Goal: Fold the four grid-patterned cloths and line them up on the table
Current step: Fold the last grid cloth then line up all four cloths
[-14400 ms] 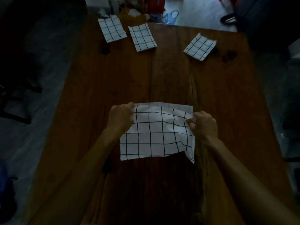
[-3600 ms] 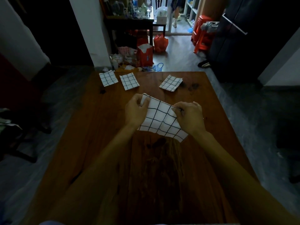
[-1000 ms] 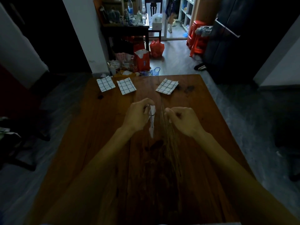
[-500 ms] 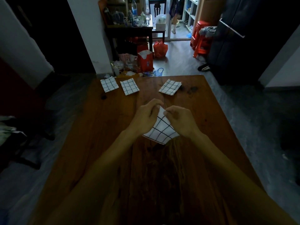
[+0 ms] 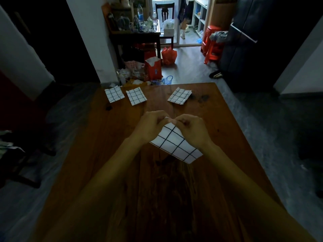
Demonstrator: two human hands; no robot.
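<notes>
Between both hands (image 5: 151,127) (image 5: 191,131), pinched at top, hangs the cloth (image 5: 174,144).

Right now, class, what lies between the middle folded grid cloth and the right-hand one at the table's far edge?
Nothing: in the head view, only bare wooden table separates the middle folded cloth from the right-hand cloth.

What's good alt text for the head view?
Both hands, left hand and right hand, pinch the top of a grid cloth over a wooden table. Three folded cloths lie along its far edge.
</notes>
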